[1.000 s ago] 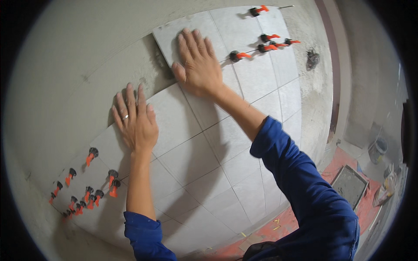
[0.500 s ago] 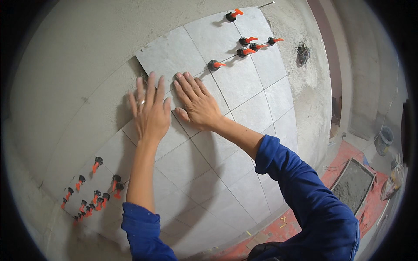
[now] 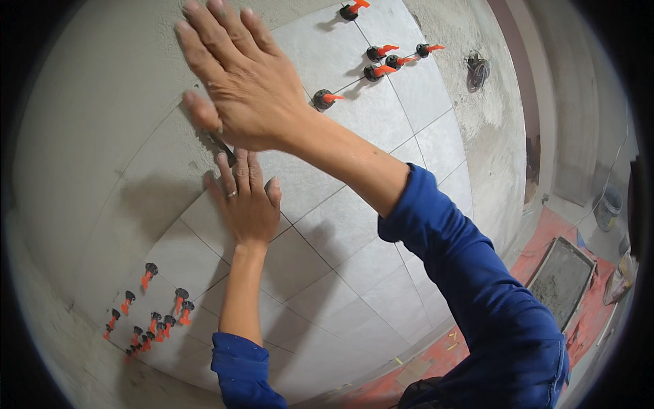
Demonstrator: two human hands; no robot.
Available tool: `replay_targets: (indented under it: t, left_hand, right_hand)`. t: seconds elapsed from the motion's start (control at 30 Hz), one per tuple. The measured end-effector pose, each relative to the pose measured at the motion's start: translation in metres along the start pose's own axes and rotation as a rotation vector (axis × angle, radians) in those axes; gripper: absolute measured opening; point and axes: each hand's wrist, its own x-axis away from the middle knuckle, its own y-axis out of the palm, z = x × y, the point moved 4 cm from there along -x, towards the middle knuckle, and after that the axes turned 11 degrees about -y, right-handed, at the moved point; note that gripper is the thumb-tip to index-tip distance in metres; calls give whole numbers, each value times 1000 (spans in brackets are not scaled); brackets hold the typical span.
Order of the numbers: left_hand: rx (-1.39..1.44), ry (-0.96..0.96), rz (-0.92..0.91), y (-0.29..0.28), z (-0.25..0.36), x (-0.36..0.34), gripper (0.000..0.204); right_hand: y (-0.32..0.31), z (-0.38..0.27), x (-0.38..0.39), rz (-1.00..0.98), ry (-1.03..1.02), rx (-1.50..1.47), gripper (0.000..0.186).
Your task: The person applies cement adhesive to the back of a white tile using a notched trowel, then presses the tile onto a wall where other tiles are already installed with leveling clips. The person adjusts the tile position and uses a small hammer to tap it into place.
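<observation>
Grey square tiles (image 3: 361, 211) cover part of a wall in front of me, with thin joints between them. My left hand (image 3: 248, 211), a ring on one finger, lies flat with fingers extended by the left edge of the tiling. Above it, my right hand (image 3: 255, 92) is open with its thumb apart; it looks larger and seems lifted off the wall. It hides most of the top-left tile and its outer edge. Neither hand holds anything. Nearest to my right hand is a black tile-levelling clip with a red handle (image 3: 325, 99).
More red-handled levelling clips (image 3: 378, 52) sit along the upper joints, and several (image 3: 150, 273) are at the lower left. Bare grey plaster (image 3: 88, 150) borders the tiles. Wires (image 3: 477, 71) poke from the wall at right. A mortar tray (image 3: 562, 279) and a bucket (image 3: 608, 208) stand on the floor.
My right hand has moved up and left, away from the middle tiles and closer to the camera. My left hand has shifted down and slightly right.
</observation>
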Motion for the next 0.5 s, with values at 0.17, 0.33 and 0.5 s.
replay_targets:
  t: [0.17, 0.33, 0.5]
  left_hand:
    - [4, -34, -7, 3, 0, 1, 67]
    - [4, -33, 11, 2, 1, 1, 66]
    - [-21, -56, -13, 3, 1, 0, 67]
  right_hand:
    - [64, 14, 56, -331, 174, -28, 71]
    - [60, 13, 53, -354, 142, 15, 71]
    - [17, 0, 30, -215, 106, -25, 72]
